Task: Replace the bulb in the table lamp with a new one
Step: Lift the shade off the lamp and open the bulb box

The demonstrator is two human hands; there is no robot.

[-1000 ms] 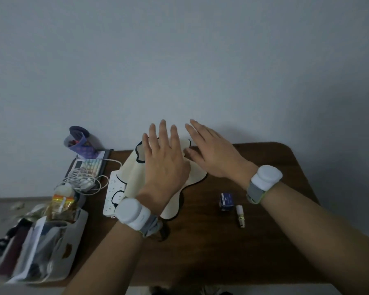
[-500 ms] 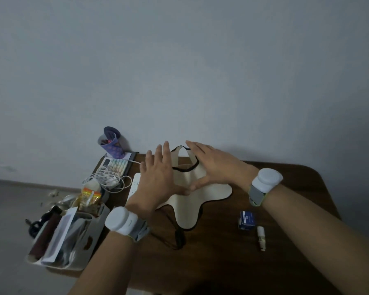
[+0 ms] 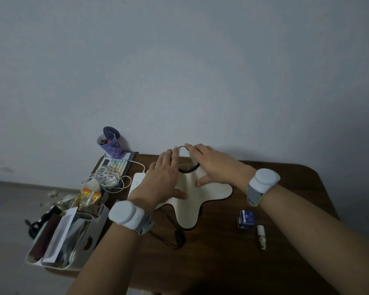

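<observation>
A cream lamp shade (image 3: 191, 201) with wavy, black-trimmed edges stands on the brown table (image 3: 222, 262). My left hand (image 3: 162, 179) lies flat against its left side with straight fingers. My right hand (image 3: 213, 165) presses its right side, fingers straight, thumb on the shade's front. Between the two hands the shade's black-rimmed top opening (image 3: 188, 167) shows. The bulb inside is hidden. To the right lie a small blue bulb box (image 3: 246, 219) and a small white bulb (image 3: 261, 235). A black cord with an inline switch (image 3: 178, 237) runs out from under the shade.
A white power strip (image 3: 136, 183) sits left of the lamp. Behind it are a pastel keypad (image 3: 116, 166), coiled white cables (image 3: 107, 179) and a purple pen cup (image 3: 110, 143). A white organiser box (image 3: 73, 237) with papers and snacks stands at the table's left front edge.
Both hands have come down onto the shade's two sides, fingers parting so the top opening shows. The view has tilted up and shifted, so the table sits lower and further right.
</observation>
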